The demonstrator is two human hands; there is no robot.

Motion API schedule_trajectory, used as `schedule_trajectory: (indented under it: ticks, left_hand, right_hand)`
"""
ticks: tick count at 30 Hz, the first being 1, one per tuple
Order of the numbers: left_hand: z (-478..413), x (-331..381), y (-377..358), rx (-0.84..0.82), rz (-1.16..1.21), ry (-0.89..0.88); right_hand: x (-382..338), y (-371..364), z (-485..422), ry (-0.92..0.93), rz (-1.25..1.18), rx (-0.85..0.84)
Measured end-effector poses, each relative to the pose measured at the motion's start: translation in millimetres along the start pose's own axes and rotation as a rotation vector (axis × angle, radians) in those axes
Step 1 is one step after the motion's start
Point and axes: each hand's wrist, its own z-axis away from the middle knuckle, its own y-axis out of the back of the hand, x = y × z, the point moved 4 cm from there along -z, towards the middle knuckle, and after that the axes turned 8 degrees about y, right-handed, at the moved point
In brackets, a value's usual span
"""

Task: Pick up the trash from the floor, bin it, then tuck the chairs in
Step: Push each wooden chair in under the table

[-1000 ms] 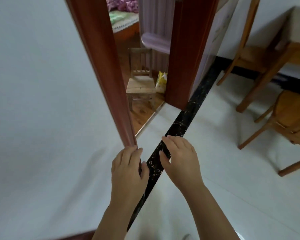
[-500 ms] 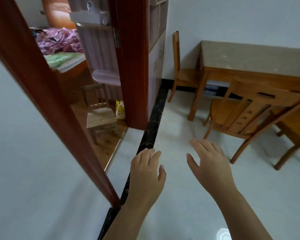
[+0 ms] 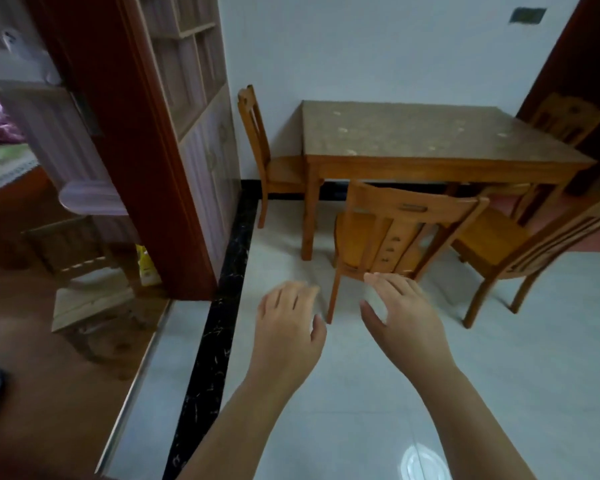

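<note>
Pale floor (image 3: 361, 410) below left hand (image 3: 284, 330) and right hand (image 3: 402, 317), fingers (image 3: 392, 285) relaxed, empty

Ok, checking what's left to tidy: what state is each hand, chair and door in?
Left hand: open, empty.
Right hand: open, empty.
Near chair: upright, pulled out from table.
Right chair: upright, pulled out, angled.
Wall-side chair: upright, close against table.
Far chair: upright, beyond table's corner.
Bedroom door: open.

You face the table (image 3: 430, 136).
Left chair (image 3: 281, 169) at its left side, near chair (image 3: 406, 216) before its front edge, corner chair (image 3: 492, 242) off its front-right corner, far chair (image 3: 568, 119) behind its right side.
</note>
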Motion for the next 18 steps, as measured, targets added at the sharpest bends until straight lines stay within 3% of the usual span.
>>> schedule_trajectory:
  ticks: [9, 18]
  left_hand:
    - [-93, 76, -118, -0.139, 0.019, -0.057]
    - [-184, 82, -219, -0.240, 0.024, -0.093]
  right_hand:
    - [148, -2, -48, -0.051, 0.066, 0.027]
    - [245, -45, -103, -0.147, 0.093, -0.052]
